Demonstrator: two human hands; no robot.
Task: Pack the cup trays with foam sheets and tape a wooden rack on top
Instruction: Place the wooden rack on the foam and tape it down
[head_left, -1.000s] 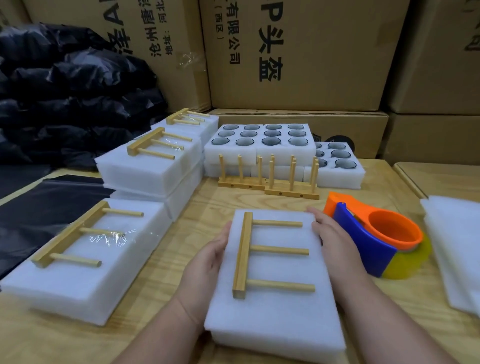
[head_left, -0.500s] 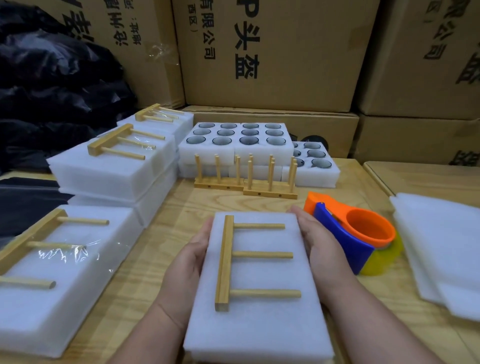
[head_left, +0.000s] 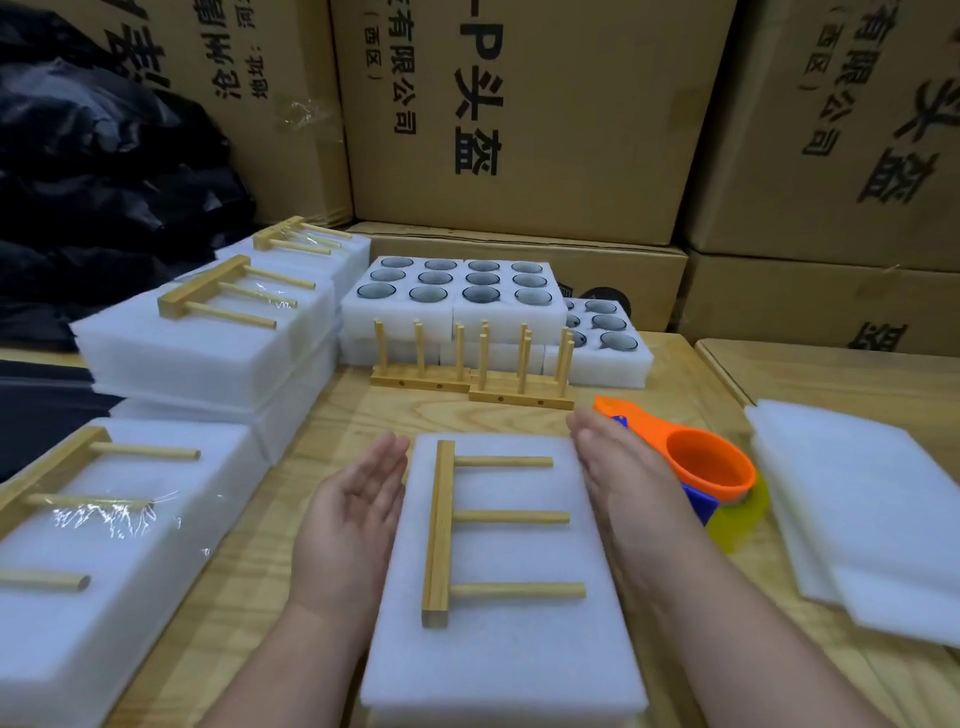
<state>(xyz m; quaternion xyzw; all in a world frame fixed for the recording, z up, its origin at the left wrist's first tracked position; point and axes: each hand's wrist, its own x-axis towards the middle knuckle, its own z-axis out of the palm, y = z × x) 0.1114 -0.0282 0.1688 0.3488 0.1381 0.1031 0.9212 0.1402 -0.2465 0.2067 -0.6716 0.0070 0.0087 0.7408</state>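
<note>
Pack: white foam pack (head_left: 511, 644) at lower centre of the frame, lying flat on the table (head_left: 675, 374).
Rack: wooden rack (head_left: 467, 525) lies flat on top of the pack, spine on the left, three pegs pointing right; no tape shows on it.
Left hand: left hand (head_left: 350, 514) just left of the pack, palm turned toward it, fingers straight and released, gripping nothing; whether it touches the foam edge cannot be told.
Right hand: right hand (head_left: 618, 473) at the pack's upper right edge, fingers straight and relaxed, holding nothing.
Tape dispenser: orange and blue dispenser (head_left: 701, 467) just right of the right hand, partly hidden behind it.
Foam sheets: loose stack of sheets (head_left: 872, 504) at the right edge of the frame.
Finished packs: one (head_left: 119, 561) at lower left with a rack under clear tape; more (head_left: 208, 343) stacked at middle left.
Cup trays: open trays (head_left: 457, 296) holding cups at centre, beyond the pack.
Spare racks: two racks (head_left: 472, 374) standing upright in front of the trays.
Background: cardboard boxes (head_left: 519, 114) across the top; black bags (head_left: 104, 171) at upper left.
</note>
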